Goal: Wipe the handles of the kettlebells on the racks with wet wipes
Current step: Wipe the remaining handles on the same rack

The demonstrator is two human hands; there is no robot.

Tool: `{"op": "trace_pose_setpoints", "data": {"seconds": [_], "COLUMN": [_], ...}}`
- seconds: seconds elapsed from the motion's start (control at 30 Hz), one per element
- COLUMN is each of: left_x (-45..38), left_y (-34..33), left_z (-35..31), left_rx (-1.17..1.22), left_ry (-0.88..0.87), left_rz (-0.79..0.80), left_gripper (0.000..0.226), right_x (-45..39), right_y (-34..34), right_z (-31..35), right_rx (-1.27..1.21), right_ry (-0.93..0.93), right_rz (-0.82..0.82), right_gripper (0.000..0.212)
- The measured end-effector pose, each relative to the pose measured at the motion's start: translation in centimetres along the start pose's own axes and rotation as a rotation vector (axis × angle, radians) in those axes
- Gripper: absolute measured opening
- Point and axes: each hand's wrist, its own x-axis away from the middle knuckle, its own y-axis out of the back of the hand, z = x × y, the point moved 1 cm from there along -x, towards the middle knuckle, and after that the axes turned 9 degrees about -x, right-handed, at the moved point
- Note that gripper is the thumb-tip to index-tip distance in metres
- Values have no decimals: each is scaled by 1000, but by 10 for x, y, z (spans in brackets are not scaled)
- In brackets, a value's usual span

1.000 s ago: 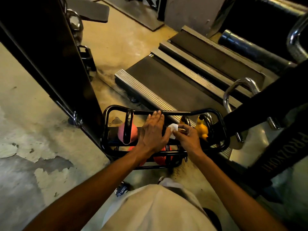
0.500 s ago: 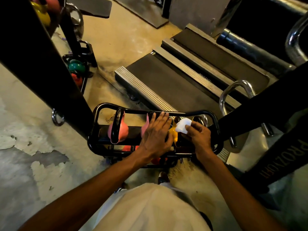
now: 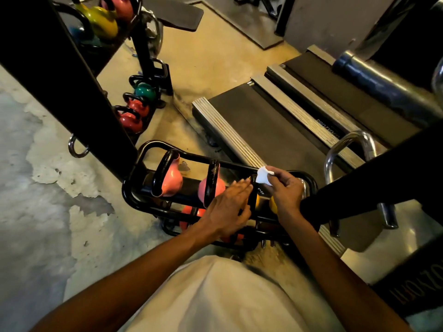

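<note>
Kettlebells sit in a low black rack: two pink ones at its left end, a yellow kettlebell near its right end. The right hand pinches a white wipe against that bell's black handle; the left hand rests beside it, fingers straight and together. The wipe looks soft, limp and light, best bunched and wrapped round the bar. The bell is likely heavy and stiff, so it should stay put.
</note>
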Motion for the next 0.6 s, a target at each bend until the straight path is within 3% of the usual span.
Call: {"op": "trace_pose_setpoints", "data": {"seconds": [0.17, 0.23, 0.37, 0.6], "left_x": [-1, -2, -1, -1], "left_y": [-9, -13, -18, -22], "left_z": [-5, -8, -10, -13], "left_rx": [-19, -23, -49, -54], "left_ry": [18, 17, -12, 21], "left_rz": [-1, 14, 45, 64], "left_gripper": [65, 66, 63, 61], "right_x": [-9, -13, -12, -13], "right_y": [-7, -6, -5, -9], "right_z": [13, 11, 1, 19], "right_rx": [104, 245, 450, 535], "right_ry": [174, 225, 116, -190], "right_rz": [-21, 82, 398, 436], "right_gripper": [27, 22, 19, 91]}}
